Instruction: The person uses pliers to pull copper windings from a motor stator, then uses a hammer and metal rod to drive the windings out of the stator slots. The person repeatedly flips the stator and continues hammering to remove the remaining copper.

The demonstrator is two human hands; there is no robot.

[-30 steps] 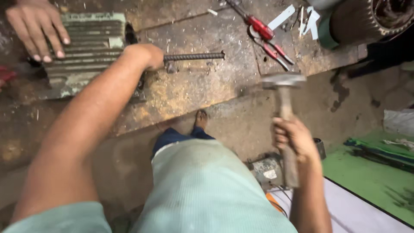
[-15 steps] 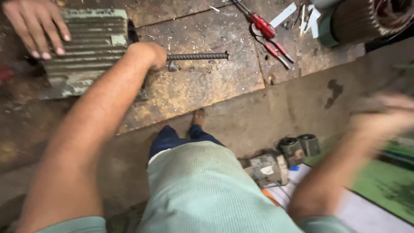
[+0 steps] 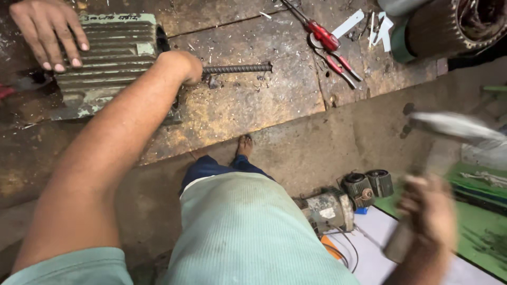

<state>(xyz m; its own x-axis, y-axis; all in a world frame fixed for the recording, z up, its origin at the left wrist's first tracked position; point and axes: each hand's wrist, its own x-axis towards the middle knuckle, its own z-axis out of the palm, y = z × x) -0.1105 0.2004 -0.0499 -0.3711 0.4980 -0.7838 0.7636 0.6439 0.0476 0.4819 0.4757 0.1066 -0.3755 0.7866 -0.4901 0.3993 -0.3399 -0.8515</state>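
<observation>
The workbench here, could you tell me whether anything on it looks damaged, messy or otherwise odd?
The workbench top is rusty, pitted and strewn with small chips. The left hand steadies a ribbed steel rod against the finned grey motor housing, whose paint is flaking. The right hand grips a motion-blurred hammer.

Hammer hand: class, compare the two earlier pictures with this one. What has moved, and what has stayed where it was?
The right hand has swung the hammer back up at the right, blurred, after dropping low and blurred half a second ago. It has kept its grip on the handle. The left hand stays closed on the threaded rod on the bench. Another person's hand stays resting on the ribbed motor housing.
</observation>
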